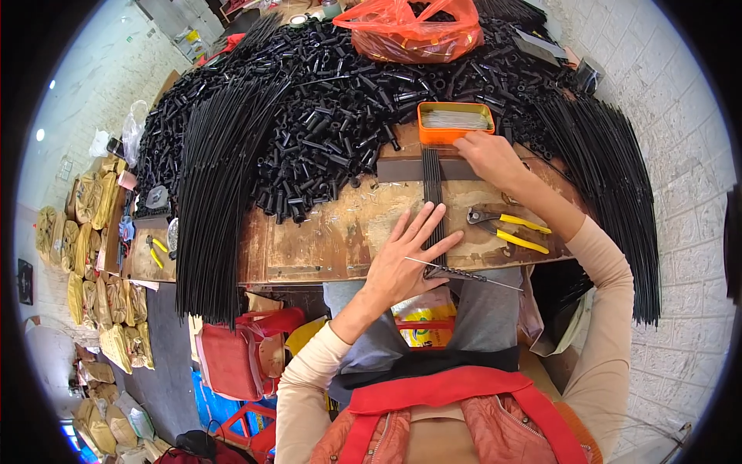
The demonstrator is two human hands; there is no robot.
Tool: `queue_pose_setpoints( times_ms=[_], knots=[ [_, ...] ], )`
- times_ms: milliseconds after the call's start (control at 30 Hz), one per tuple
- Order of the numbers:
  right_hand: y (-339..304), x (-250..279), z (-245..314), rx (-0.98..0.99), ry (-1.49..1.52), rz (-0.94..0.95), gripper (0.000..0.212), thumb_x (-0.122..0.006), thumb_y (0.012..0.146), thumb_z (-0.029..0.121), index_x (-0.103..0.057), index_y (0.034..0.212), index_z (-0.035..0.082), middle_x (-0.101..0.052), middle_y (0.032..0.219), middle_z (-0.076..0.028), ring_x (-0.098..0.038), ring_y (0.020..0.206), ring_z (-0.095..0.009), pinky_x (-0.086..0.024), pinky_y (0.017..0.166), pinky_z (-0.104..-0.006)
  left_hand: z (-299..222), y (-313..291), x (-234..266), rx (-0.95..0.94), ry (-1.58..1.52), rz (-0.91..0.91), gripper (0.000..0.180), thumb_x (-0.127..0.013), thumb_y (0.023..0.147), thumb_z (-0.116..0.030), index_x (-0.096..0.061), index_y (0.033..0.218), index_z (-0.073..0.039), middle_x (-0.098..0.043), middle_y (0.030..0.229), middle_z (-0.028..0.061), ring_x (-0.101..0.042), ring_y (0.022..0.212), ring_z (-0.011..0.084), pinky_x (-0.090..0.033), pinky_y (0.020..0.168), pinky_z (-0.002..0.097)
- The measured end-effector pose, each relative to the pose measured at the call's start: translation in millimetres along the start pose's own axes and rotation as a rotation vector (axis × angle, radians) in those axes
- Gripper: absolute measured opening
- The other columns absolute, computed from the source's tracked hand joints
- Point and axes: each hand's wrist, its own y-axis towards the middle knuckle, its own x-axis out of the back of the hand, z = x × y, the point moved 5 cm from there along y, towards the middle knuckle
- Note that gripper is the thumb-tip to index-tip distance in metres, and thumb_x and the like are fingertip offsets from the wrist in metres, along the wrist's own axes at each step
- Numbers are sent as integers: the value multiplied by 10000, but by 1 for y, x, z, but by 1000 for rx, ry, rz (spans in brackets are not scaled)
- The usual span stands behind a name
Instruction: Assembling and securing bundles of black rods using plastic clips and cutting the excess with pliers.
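My left hand lies with spread fingers over a narrow bundle of thin black rods near the table's front edge. A thin metal rod with a twisted section runs from the back of this hand through the crook of the thumb, held there. My right hand is at the near right corner of an orange tin, fingertips pinched together; what they hold, if anything, is too small to see. Thin metal pins fill the tin. Cutting pliers with yellow handles rest right of the bundle.
Heaped black tubular parts cover the back of the wooden table. Long black rods hang over its edge at left and right. A dark strip crosses beneath the bundle. A red plastic bag sits on the heap.
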Motion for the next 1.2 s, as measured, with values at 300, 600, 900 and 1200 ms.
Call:
queue_pose_setpoints(
  times_ms=[300, 600, 900, 1200],
  knots=[
    [1, -4, -7, -17, -2, 36, 151, -555, 826, 43, -648, 945, 54, -597, 881, -99, -632, 855, -290, -533, 701, -386, -1, 1, -2, -6, 5, -13, 866, -825, 636, -364, -466, 1415, -247, -283, 1550, 158, -296, 1420, 343, -260, 1158, 488],
    [8, -4, 0, -43, -15, -11, 47, -603, 799, 58, -623, 836, 38, -605, 836, -93, -636, 825, -285, -529, 708, -384, -1, 0, -2, -13, -7, -21, 870, -821, 649, -379, -450, 1424, -244, -273, 1553, 158, -299, 1415, 342, -260, 1160, 482],
    [10, -7, 10, -68, 118, -29, 86, -636, 838, 80, -621, 913, 41, -604, 867, -114, -624, 844, -305, -522, 723, -400, 0, 0, -3, 4, 33, 16, 864, -805, 676, -398, -429, 1440, -250, -252, 1563, 151, -271, 1432, 331, -250, 1161, 483],
    [5, -2, -2, -98, -81, 70, 110, -587, 857, 84, -644, 948, 60, -623, 902, -100, -627, 884, -298, -527, 747, -391, 2, 0, -2, 3, 48, -2, 836, -794, 675, -441, -464, 1424, -268, -279, 1558, 152, -297, 1424, 330, -255, 1160, 479]
  ],
)
